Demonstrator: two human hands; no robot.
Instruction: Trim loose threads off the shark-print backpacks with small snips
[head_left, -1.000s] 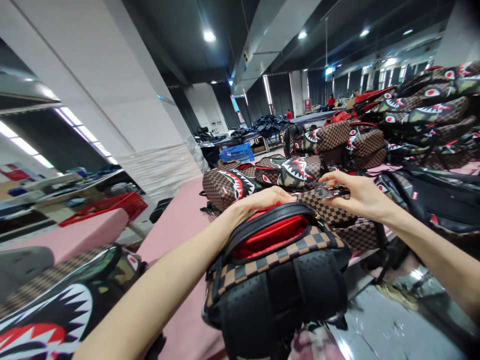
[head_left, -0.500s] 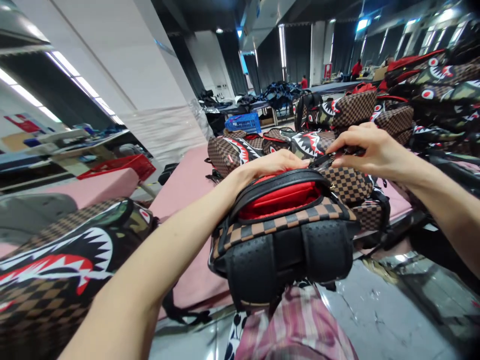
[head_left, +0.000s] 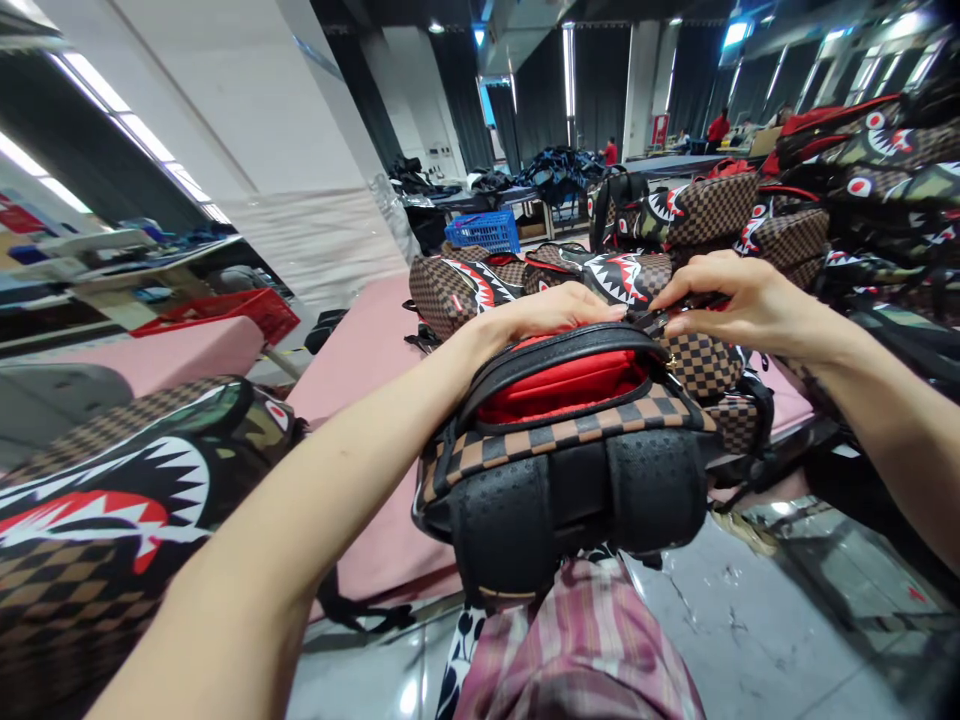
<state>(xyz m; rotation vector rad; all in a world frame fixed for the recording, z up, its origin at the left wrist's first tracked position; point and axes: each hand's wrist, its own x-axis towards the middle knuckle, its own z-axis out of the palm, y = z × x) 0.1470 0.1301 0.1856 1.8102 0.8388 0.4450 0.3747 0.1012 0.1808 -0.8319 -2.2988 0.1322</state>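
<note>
In front of me a brown-and-black checkered backpack (head_left: pixel 525 450) rests at the edge of the pink table, its black shoulder straps facing me. Its top gapes, showing a red lining (head_left: pixel 570 385). My left hand (head_left: pixel 559 308) is closed on the far edge of the backpack's opening, thumb toward the right. Close beside it, my right hand (head_left: pixel 724 300) pinches a dark piece at the far right of the opening; fingers cover much of it, so I cannot tell if it is a zipper pull or edge. A small gold-coloured zipper pull (head_left: pixel 670 361) hangs just below.
Several shark-mouth checkered backpacks (head_left: pixel 465 290) lie behind on the pink table (head_left: pixel 360 345). More backpacks (head_left: pixel 892 190) are piled at the right. Another backpack (head_left: pixel 142 500) sits at my left. A blue crate (head_left: pixel 484 231) and a white pillar (head_left: pixel 217 110) stand farther back.
The view has shifted slightly. Both hands keep their hold at the far edge of the backpack's opening, and the gap between them looks a little smaller.
</note>
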